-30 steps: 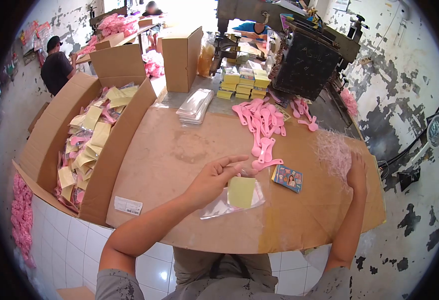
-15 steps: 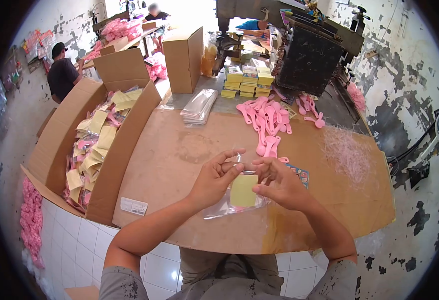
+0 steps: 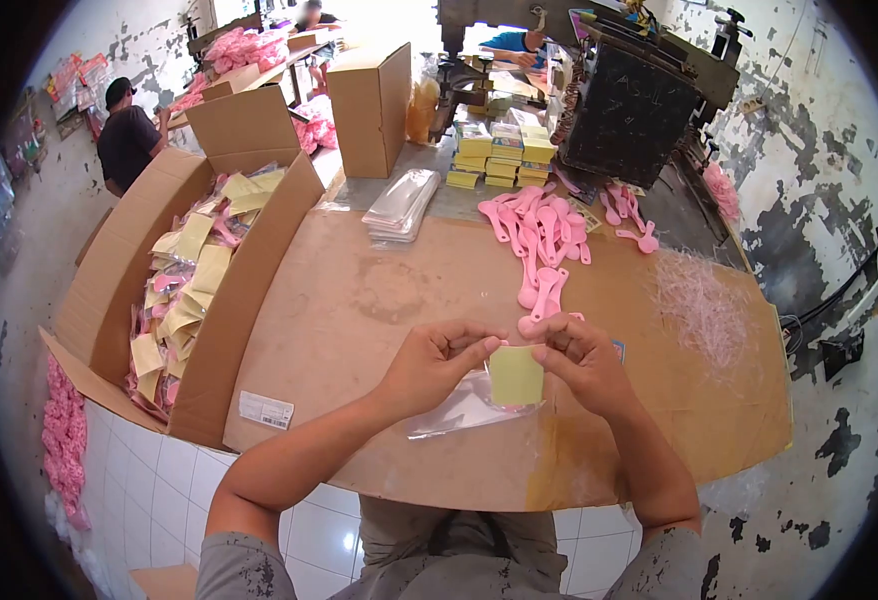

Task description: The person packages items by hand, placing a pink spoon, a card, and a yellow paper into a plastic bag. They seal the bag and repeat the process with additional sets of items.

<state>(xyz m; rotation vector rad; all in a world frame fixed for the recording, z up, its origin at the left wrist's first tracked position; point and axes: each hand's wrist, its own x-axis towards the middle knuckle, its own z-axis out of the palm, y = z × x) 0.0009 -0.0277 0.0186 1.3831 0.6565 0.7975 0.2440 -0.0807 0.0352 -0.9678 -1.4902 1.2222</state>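
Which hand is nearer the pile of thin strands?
Right. The right hand is left of the strands, not touching; the left hand is farther left, by the yellow card.

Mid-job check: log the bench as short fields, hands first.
Left hand: at upper left corner of yellow card
Right hand: at the card's upper right corner
Clear plastic: on the cardboard sheet
Pink spoons: loose pile beyond the hands
Open box: at left, holding packets
Shreds: at right

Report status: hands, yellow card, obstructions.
Left hand and right hand at top corners of yellow card. Clear plastic close by. Pink scoops beyond, nothing visibly blocking.
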